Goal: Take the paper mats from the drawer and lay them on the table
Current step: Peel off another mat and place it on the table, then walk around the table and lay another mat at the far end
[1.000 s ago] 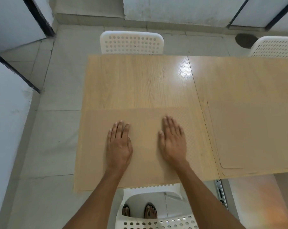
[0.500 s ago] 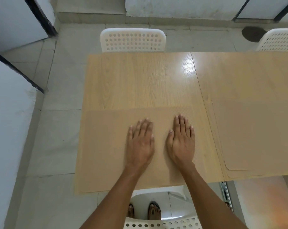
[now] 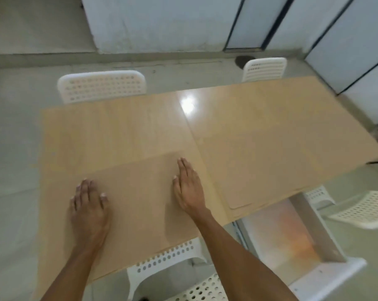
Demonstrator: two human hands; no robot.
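Single view, from the camera on my head: it looks forward and steeply down over the near edge of the table (image 3: 123, 127), close above my left hand (image 3: 89, 210) and right hand (image 3: 189, 187). The frame tilts, reaching the far edge, white chairs (image 3: 101, 85) and wall beyond.

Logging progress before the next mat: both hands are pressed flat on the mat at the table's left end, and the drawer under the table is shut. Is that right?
Not quite. The head view shows the drawer pulled open below the table's near edge, not shut. The rest stands: the left hand and right hand both lie flat on the mat at the table's left end.
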